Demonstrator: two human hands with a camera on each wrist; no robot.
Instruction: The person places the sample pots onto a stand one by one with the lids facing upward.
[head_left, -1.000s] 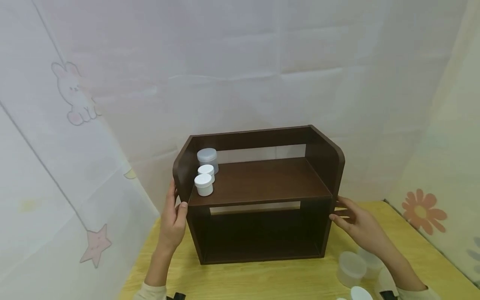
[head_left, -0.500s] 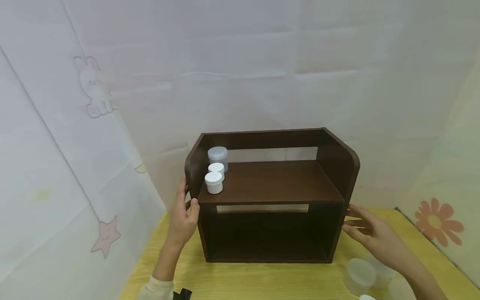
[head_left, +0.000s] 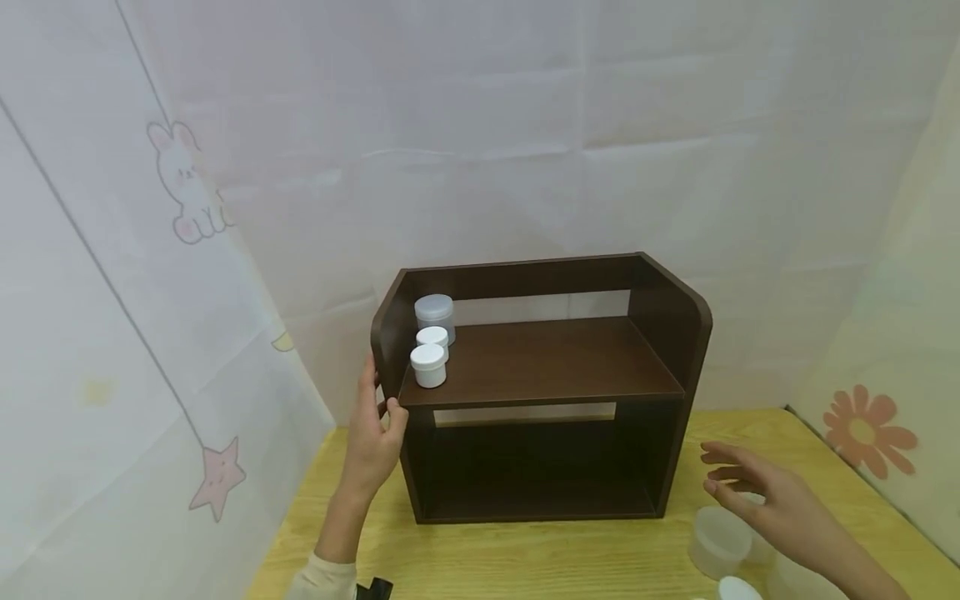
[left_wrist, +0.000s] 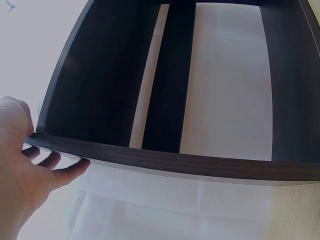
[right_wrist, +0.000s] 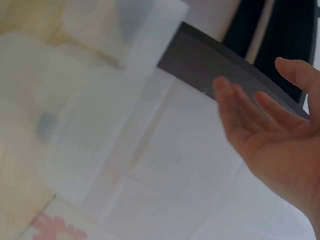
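Standing on a yellow wooden table (head_left: 525,558), a dark brown shelf (head_left: 547,358) is gripped on its nine o'clock side by the left hand (head_left: 375,446), its edge caught between thumb and fingers. At four o'clock, the right hand (head_left: 780,500) is held apart from the shelf, fingers loosely bent, thumb spread wide of them. Three lidded jars (head_left: 430,372) are lined up front to back on the upper level at ten o'clock; frosted tubs (head_left: 718,537) are grouped near the right hand.

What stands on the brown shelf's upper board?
A white jar, a second white jar behind, then a bigger cloudy jar; the rear two are partly covered, insides hidden.
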